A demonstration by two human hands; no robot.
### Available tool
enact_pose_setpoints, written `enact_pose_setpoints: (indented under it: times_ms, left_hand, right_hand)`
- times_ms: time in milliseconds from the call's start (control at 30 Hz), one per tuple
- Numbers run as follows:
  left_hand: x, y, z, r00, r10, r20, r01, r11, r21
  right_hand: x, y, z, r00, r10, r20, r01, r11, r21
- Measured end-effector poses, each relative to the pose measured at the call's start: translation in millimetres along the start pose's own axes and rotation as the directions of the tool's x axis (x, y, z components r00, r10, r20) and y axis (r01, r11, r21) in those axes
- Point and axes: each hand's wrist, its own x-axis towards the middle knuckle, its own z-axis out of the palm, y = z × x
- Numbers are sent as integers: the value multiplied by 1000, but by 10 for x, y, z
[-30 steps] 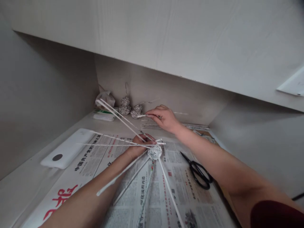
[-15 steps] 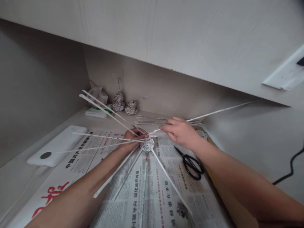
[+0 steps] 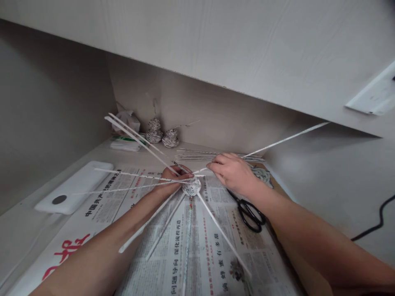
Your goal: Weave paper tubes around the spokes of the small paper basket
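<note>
A small round woven paper piece sits over the newspaper, with several thin rolled-paper strips fanning out from it. My left hand is closed at its far left side, fingers pinching the piece and the strips there. Farther right, my right hand pinches a long rolled-paper strip, which runs from the woven piece up to the right beneath the overhang. Just below my right hand lie black-handled scissors on the newspaper, their tips partly covered by the hand.
Newspaper covers the table. At the back stand two gourd-shaped woven pieces, a plastic bag and a bundle of paper sticks. A white device lies at left. A slanted panel hangs above.
Both hands keep their grips almost unchanged. The far end of the long strip in my right hand has shifted slightly left and up; the view has tilted a little.
</note>
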Motion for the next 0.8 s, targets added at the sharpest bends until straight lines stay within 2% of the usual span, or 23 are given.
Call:
enact_pose_setpoints:
  times_ms: [300,500,800]
  left_hand:
    - [-15,28,7,1000,-4,-5,4,1000,3]
    - [-3,15,26,1000,-6,-15,5,999,-52]
    - [-6,12,27,1000,7,-5,-7,999,-51]
  right_hand:
    - [7,-39,-23,1000,10,-5,-10,999,37]
    - [17,-65,-2,1000,22,-8,-22,1000,-8]
    - [17,-95,-3,993,40,108,-48,996,72]
